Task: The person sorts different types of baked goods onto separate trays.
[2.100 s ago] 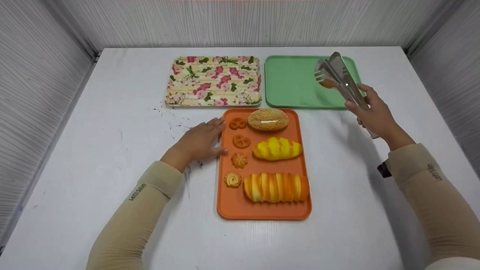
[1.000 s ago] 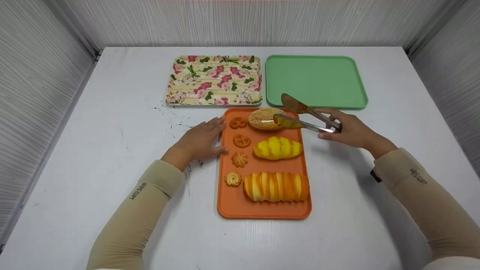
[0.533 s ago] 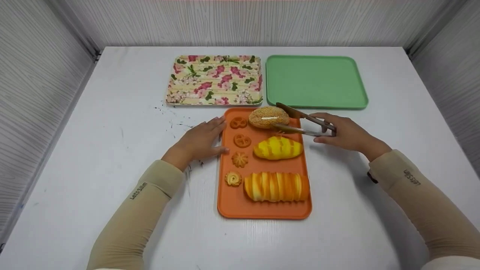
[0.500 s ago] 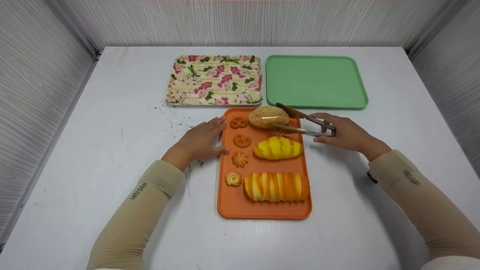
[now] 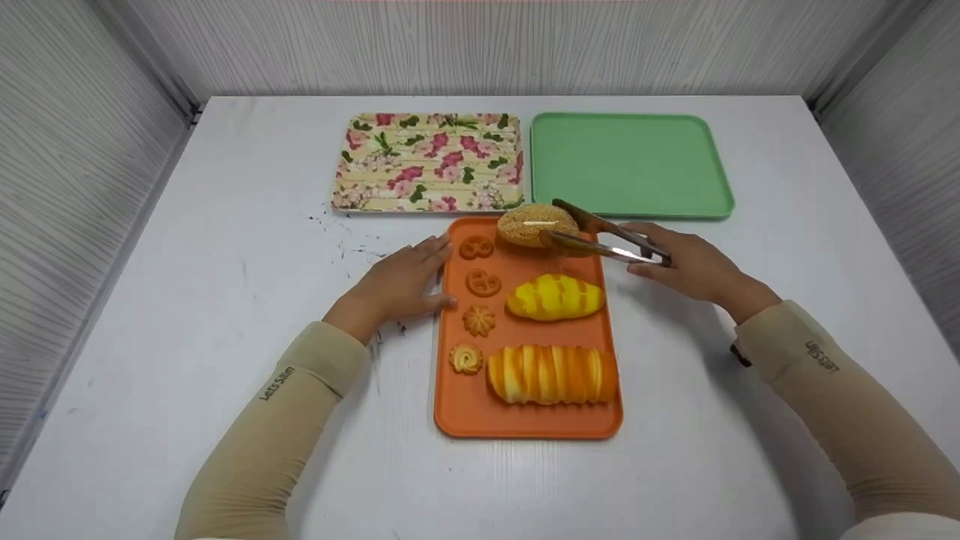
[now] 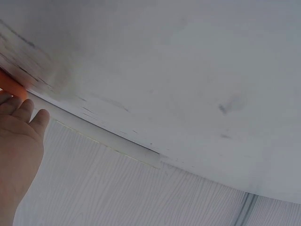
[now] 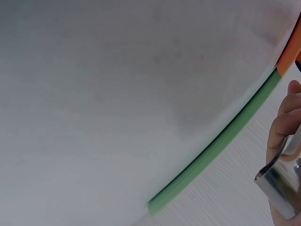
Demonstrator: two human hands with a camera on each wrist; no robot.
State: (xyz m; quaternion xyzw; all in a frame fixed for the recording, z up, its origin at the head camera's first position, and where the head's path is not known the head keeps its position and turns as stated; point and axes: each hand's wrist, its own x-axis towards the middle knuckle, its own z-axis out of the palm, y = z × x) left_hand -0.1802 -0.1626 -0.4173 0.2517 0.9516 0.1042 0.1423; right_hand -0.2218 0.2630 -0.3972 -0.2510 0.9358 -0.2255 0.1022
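My right hand [image 5: 701,266] grips metal tongs [image 5: 616,252], whose two arms lie on either side of the right end of a sesame-covered bun [image 5: 525,226]. The bun is over the far end of an orange tray [image 5: 525,425] and overlaps its far rim in the head view. My left hand [image 5: 394,283] rests at the tray's left edge with fingers extended and thumb on the rim. Nearer on the tray lie a yellow scored bread [image 5: 555,298] and a ridged golden loaf [image 5: 551,375]. The right wrist view shows the tongs' bent metal end [image 7: 280,186] against the palm.
Along the tray's left side sit several small cookies, among them a pretzel-shaped one [image 5: 483,283] and a swirled one [image 5: 466,359]. Behind stand a floral tray [image 5: 427,161] and a green tray [image 5: 630,161] side by side. Wood-patterned walls [image 5: 480,49] enclose the white table [image 5: 225,225].
The tongs came down from over the green tray to the sesame bun and closed around its right end. The bun has since shifted slightly toward the far rim. My left hand stayed put.
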